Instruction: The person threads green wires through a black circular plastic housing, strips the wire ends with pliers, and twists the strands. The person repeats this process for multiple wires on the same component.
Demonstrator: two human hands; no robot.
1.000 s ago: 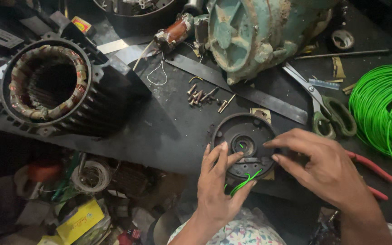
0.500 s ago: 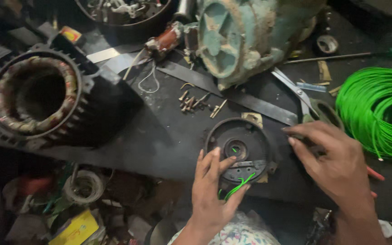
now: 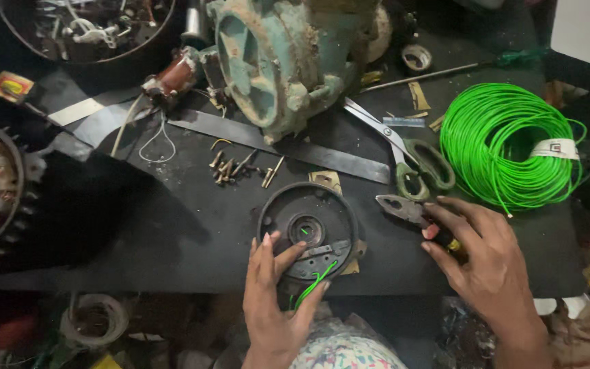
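Two hands in view, both yours, both low in the frame. Your left hand [image 3: 276, 301] lies on the near edge of the round black end cover [image 3: 308, 231], fingers spread flat against its rim, not closed around anything. A short green wire [image 3: 312, 283] comes off the cover's near side and runs between your fingertips; whether you pinch it, can't tell. Your right hand [image 3: 486, 263] is curled over the handles of the pliers [image 3: 411, 212], thumb and fingers wrapped on them, nose pointing left toward the cover but apart from it.

The cover lies flat on the dark desk [image 3: 172, 225], centre front, with a small hub in its middle and a metal strip across the lower part. A bit of tan card pokes out from under its edges.

Behind it: a loose clump of screws and bolts [image 3: 240, 167], then a long flat dark metal strip [image 3: 281, 143] lying at an angle. The big teal motor housing [image 3: 281, 61], rusty, sits at top centre. Scissors [image 3: 411, 160] with green handles lie just right of the strip, near the pliers' nose. The coil of bright green wire [image 3: 507, 147] is far right, well apart from the cover. The finned stator body [image 3: 8, 191] with copper windings sits at the left edge, partly cut off.
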